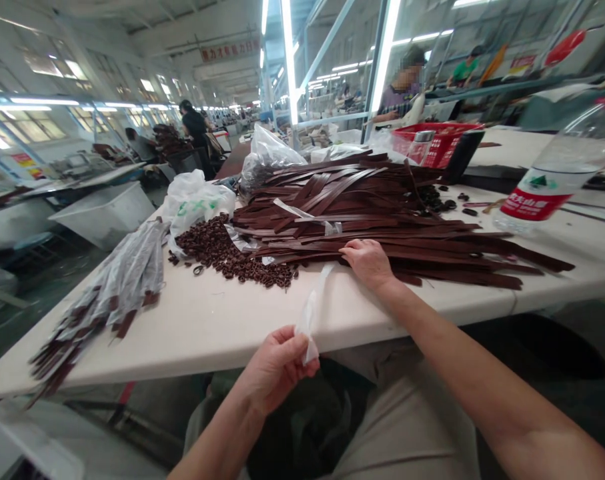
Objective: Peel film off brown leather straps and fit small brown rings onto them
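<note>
Near the table's front edge, my left hand point(282, 363) is closed on a narrow, translucent white plastic sleeve point(308, 317). The sleeve's far end lies on the tabletop beside the straps. My right hand point(369, 263) reaches over the front of a large pile of dark brown leather-like straps point(327, 193). Its thumb and fingers are pinched together on a brown strap point(327, 253) at the pile's near side; the exact grip is partly hidden. Another whitish plastic sleeve point(302, 212) lies across the top of the pile.
Small brown loops point(232, 257) are heaped left of the straps, by a white plastic bag point(197, 197). Straps in clear sleeves point(127, 273) lie at the left table edge. A water bottle point(547, 180) and red basket point(445, 143) stand at right. Other people work in the background.
</note>
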Tool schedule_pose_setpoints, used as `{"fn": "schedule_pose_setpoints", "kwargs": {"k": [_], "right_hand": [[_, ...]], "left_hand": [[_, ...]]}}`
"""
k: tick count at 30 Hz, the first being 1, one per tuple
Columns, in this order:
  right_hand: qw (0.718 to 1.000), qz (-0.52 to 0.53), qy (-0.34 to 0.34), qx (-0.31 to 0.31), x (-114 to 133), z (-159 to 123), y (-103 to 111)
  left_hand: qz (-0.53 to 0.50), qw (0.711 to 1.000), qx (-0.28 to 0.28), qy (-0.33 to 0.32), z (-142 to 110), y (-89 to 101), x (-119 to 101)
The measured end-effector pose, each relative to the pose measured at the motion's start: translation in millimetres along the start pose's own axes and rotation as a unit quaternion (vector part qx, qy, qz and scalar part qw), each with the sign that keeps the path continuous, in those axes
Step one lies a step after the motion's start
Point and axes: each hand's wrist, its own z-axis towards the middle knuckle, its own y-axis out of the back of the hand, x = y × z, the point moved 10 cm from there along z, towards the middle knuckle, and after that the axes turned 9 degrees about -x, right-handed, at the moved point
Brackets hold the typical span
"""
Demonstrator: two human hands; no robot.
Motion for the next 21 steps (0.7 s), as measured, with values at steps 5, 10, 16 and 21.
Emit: {"fn": "schedule_pose_setpoints", "kwargs": {"k": [5,10,16,21], "right_hand": [[0.999,-0.037,0.016,0.003,4.0,14.5,27.9],[0.999,-0.021,-0.030,-0.022,3.4,-7.4,104.6],[0.942,0.215,-0.243,0.085,-3.4,-124.2,146.2],[0.854,0.266,-0.433,0.115,-10.7,-266.4,157.1]], "left_hand": [[-0.014,0.997,-0.036,0.065,9.2,18.2,38.9],[-0.083,0.993,-0.066,0.044,24.2,10.2,38.7],[-0.103,0.990,-0.086,0.036,31.4,-2.8,47.5],[-0.070,0.988,-0.111,0.080,32.1,-3.9,70.9]]}}
